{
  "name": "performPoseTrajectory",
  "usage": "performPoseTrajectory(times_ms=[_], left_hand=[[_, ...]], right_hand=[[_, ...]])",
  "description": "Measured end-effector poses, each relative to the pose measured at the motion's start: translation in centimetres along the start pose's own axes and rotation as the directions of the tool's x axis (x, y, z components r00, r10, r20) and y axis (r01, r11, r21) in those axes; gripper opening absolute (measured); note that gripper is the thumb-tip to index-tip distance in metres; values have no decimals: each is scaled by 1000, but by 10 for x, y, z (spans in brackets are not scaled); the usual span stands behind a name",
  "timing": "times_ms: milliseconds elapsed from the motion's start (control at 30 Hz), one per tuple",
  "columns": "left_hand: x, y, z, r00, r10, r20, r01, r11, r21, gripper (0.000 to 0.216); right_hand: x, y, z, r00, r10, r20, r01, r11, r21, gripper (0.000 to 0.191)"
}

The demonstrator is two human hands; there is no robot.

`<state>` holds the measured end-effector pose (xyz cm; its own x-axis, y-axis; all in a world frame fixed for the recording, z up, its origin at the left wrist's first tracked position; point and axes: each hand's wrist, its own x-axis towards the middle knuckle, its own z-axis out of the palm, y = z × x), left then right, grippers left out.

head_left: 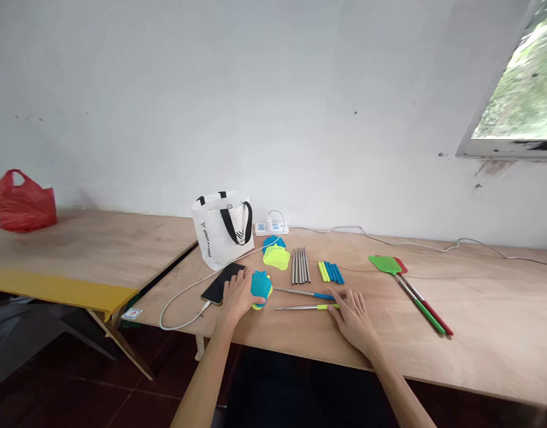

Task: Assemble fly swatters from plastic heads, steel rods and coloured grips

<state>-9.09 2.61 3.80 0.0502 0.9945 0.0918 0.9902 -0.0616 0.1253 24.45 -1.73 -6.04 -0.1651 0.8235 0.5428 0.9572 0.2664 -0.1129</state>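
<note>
My left hand [238, 293] grips a small stack of mesh fly swatter heads [261, 288], blue on top with yellow-green showing beneath. My right hand [354, 315] lies flat with its fingers spread over the grip ends of two metal rods. Its fingertips touch the blue-handled rod [302, 292], and the thumb rests on the yellow-handled rod [300, 308]. Both rods point left toward the heads. Farther back lie more swatter heads [277, 257], several bare metal tubes [301, 266] and a row of yellow and blue handle grips [331, 272].
Two assembled fly swatters, one green [383, 263] and one red [427, 304], lie at the right. A phone [220, 285] on a white cable [173, 327], a white tote bag [220, 238] and a power strip [280, 229] are at the left and back. A red plastic bag [26, 205] sits on another table.
</note>
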Motion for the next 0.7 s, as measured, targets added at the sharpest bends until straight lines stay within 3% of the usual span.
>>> performPoseTrajectory(times_ms=[100,267,433,567,700], left_hand=[[2,-2,1,1000,7,28,-5,998,-55,78],[4,-2,3,999,43,14,-42,995,-95,74],[7,-10,5,995,100,28,-87,952,-292,72],[7,-16,-1,971,226,-74,-231,827,-513,68],[6,-16,-9,959,195,-207,-284,627,-725,64]], right_hand=[[0,1,0,999,4,-35,-3,1000,30,37],[3,0,-5,999,23,28,-28,980,198,21],[7,-1,-11,1000,19,15,-23,938,347,13],[8,0,-12,1000,20,-23,-9,922,386,18],[9,3,-11,997,46,-63,-18,924,381,23]])
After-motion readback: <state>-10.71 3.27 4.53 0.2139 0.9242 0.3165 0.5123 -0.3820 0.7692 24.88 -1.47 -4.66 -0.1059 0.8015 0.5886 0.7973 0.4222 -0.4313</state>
